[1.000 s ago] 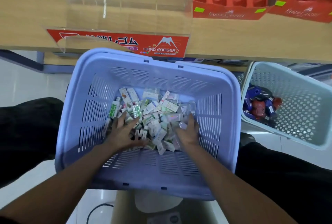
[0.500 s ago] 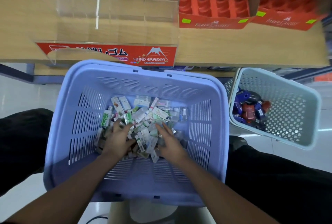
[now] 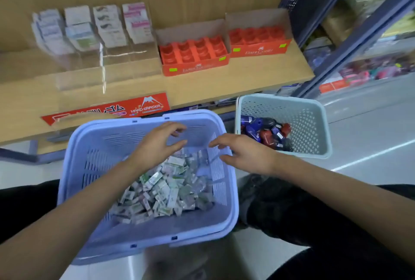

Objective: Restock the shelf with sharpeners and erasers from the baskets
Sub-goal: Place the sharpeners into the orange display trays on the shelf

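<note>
A lilac basket (image 3: 89, 144) in front of me holds a heap of small wrapped erasers (image 3: 166, 189). My left hand (image 3: 159, 144) hovers above the heap near the basket's far wall, fingers loosely curled, nothing in them. My right hand (image 3: 244, 153) hangs over the basket's right rim, fingers spread and relaxed, also holding nothing. To the right, a pale green basket (image 3: 314, 126) contains blue and red sharpeners (image 3: 267, 133). On the wooden shelf (image 3: 224, 84) stands a clear acrylic eraser display (image 3: 89, 32) with stacked packs at its back.
Two orange compartment trays (image 3: 193, 55) (image 3: 258, 41) sit on the shelf right of the display, their cells bare. A red "Hard Eraser" label (image 3: 146, 106) fronts the display. Dark shelving (image 3: 336, 32) rises at the right, and my dark-clothed legs flank the lilac basket.
Both hands have risen out of the eraser heap and now hover above it, without erasers. The view has tilted up, showing the back of the shelf.
</note>
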The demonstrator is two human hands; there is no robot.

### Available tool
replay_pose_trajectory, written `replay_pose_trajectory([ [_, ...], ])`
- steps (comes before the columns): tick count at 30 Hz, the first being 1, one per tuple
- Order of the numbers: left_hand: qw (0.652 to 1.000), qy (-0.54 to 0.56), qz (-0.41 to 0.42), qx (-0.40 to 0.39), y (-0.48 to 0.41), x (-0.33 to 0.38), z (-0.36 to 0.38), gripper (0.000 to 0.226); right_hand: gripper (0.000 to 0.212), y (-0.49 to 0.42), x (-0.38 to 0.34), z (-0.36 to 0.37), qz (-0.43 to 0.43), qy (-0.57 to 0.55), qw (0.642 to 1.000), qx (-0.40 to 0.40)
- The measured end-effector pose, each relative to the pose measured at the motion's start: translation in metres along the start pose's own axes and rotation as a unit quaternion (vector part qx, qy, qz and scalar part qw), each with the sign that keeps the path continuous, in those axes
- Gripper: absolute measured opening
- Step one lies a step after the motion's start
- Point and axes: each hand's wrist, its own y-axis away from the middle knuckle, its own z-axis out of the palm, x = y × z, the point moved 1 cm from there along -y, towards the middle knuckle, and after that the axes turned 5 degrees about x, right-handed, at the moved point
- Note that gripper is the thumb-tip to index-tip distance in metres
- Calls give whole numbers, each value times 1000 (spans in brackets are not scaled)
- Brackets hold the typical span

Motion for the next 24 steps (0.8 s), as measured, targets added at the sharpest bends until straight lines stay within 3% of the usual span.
replay_pose_trajectory([
  [2, 999, -11, 48, -6, -22, 29, 1, 33, 31, 22, 25, -35, 18, 21, 999, 29],
  [6, 993, -9, 101, -53, -75, 73, 32, 30, 22, 51, 99, -82, 85, 98, 991, 17],
  [10, 990, 23, 103, -91, -126, 101, 90, 28, 23, 55, 174, -93, 138, 97, 986, -10],
  [13, 990, 73, 19, -122, -156, 104, 139, 31, 26, 41, 220, -81, 167, 69, 984, -1],
  [16, 980, 139, -101, -103, -178, 98, 182, 33, 30, 17, 253, -64, 222, -27, 972, 70],
  [19, 979, 99, -166, -68, -198, 91, 218, 40, 31, -10, 274, -42, 265, -145, 944, 132],
  [24, 959, 18, -272, -74, -206, 73, 257, 52, 37, -39, 293, 2, 283, -80, 947, 126],
])
